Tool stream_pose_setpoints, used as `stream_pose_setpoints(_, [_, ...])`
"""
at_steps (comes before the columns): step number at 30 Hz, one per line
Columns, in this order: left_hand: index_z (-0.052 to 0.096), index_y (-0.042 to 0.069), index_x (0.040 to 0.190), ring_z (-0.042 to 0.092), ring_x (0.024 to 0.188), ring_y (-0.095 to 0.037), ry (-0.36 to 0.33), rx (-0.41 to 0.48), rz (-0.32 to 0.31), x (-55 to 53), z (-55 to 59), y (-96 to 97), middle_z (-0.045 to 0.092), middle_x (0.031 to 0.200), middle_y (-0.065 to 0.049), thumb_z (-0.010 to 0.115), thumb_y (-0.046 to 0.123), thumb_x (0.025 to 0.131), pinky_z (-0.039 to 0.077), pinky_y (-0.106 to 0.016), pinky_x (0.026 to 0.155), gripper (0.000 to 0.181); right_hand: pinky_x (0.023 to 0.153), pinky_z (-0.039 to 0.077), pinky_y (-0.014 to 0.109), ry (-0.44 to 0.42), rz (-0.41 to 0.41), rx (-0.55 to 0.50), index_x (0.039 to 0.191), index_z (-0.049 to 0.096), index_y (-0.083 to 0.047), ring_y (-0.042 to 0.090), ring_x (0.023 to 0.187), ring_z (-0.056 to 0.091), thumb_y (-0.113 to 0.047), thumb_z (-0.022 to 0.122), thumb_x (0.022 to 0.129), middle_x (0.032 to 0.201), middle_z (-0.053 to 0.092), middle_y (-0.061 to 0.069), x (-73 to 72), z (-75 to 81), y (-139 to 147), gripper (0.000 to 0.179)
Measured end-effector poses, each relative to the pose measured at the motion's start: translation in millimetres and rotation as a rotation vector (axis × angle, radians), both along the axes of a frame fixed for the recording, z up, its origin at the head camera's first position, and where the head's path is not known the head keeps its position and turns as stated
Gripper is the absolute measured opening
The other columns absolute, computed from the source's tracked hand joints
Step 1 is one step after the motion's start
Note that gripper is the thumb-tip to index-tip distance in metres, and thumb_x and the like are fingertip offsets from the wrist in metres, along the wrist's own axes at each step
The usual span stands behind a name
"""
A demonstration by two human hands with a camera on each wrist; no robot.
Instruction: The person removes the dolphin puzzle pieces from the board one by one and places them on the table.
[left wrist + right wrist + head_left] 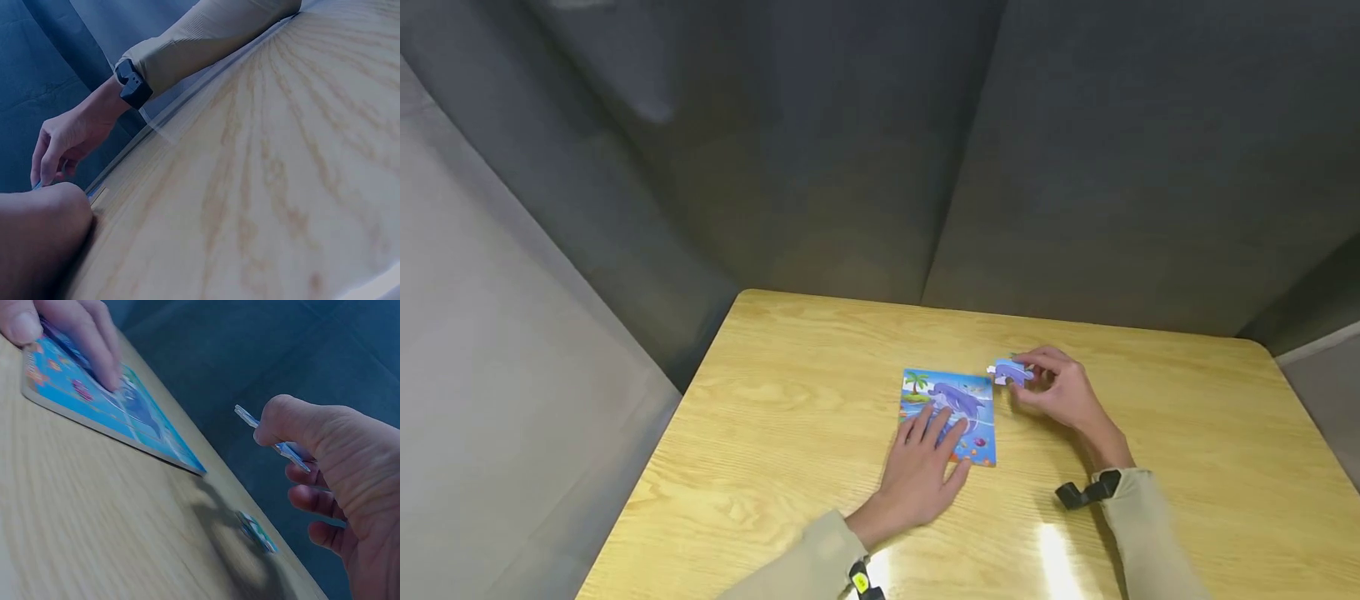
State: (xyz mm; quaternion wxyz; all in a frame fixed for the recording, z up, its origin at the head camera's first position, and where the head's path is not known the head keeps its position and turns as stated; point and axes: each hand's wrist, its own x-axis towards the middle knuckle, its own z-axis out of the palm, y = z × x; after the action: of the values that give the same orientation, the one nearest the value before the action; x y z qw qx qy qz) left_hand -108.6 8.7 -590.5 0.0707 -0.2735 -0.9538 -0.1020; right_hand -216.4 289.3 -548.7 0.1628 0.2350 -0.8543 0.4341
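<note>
A blue dolphin picture puzzle point(958, 398) lies flat on the wooden table. My left hand point(919, 475) rests on its lower left part with fingers spread and nearly straight, covering some of the picture. Just off the puzzle's upper right corner, my right hand point(1063, 392) pinches a jigsaw piece point(1009, 372) with a dolphin printed on it. The right wrist view shows this piece point(249, 417) between thumb and fingers, raised above the table and apart from the puzzle point(81, 390). In the left wrist view, the left hand point(40, 231) hides nearly all of the puzzle.
Another small stack or piece of puzzle point(256, 531) lies on the table beyond the puzzle, under the right hand. The light wooden table point(790, 400) ends at a dark curtain point(850, 167) behind. A pale panel point(497, 350) stands at the left.
</note>
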Motion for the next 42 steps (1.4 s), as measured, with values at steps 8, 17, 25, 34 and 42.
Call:
stream_pose_setpoints(8, [0.038, 0.023, 0.163, 0.025, 0.157, -0.034, 0.013, 0.026, 0.005, 2.2, 1.4, -3.7, 0.034, 0.167, -0.007, 0.030, 0.050, 0.111, 0.028, -0.052, 0.122, 0.059, 0.059, 0.044, 0.028, -0.033, -0.066, 0.025, 0.107, 0.080, -0.007, 0.029, 0.077, 0.056, 0.003, 0.089, 0.073, 0.104, 0.070, 0.005, -2.8, 2.7, 22, 0.037])
stream_pose_setpoints(17, [0.036, 0.023, 0.163, 0.023, 0.157, -0.033, 0.019, 0.018, 0.003, -0.4, -3.1, -2.1, 0.032, 0.168, -0.007, 0.027, 0.051, 0.111, 0.028, -0.052, 0.122, 0.060, 0.071, 0.044, 0.018, -0.100, -0.136, 0.021, 0.111, 0.081, -0.006, 0.018, 0.091, 0.055, 0.002, 0.090, 0.073, 0.112, 0.071, 0.010, -10.7, -5.4, 49, 0.040])
stream_pose_setpoints(25, [0.035, 0.023, 0.164, 0.023, 0.157, -0.033, 0.025, 0.017, -0.002, -2.1, -2.2, 0.1, 0.031, 0.168, -0.007, 0.028, 0.051, 0.111, 0.027, -0.052, 0.122, 0.060, 0.082, 0.046, 0.008, -0.170, -0.137, -0.005, 0.114, 0.079, -0.003, 0.014, 0.100, 0.058, 0.003, 0.089, 0.076, 0.114, 0.069, 0.014, -16.4, -20.4, 72, 0.040])
stream_pose_setpoints(34, [0.037, 0.023, 0.162, 0.025, 0.156, -0.034, 0.039, 0.026, 0.001, -1.8, -3.2, 0.4, 0.033, 0.167, -0.007, 0.029, 0.051, 0.111, 0.028, -0.051, 0.121, 0.059, 0.081, 0.045, 0.007, -0.227, -0.179, 0.007, 0.114, 0.079, -0.002, 0.016, 0.094, 0.057, -0.003, 0.087, 0.081, 0.107, 0.065, 0.014, -15.5, -27.9, 84, 0.035])
stream_pose_setpoints(42, [0.037, 0.023, 0.163, 0.025, 0.156, -0.034, 0.047, 0.015, 0.000, -2.3, -2.3, -0.1, 0.033, 0.167, -0.007, 0.028, 0.051, 0.111, 0.028, -0.051, 0.120, 0.060, 0.064, 0.037, 0.019, -0.264, -0.166, 0.060, 0.113, 0.079, -0.002, 0.015, 0.077, 0.042, -0.008, 0.087, 0.083, 0.093, 0.056, 0.013, -20.8, -32.8, 90, 0.032])
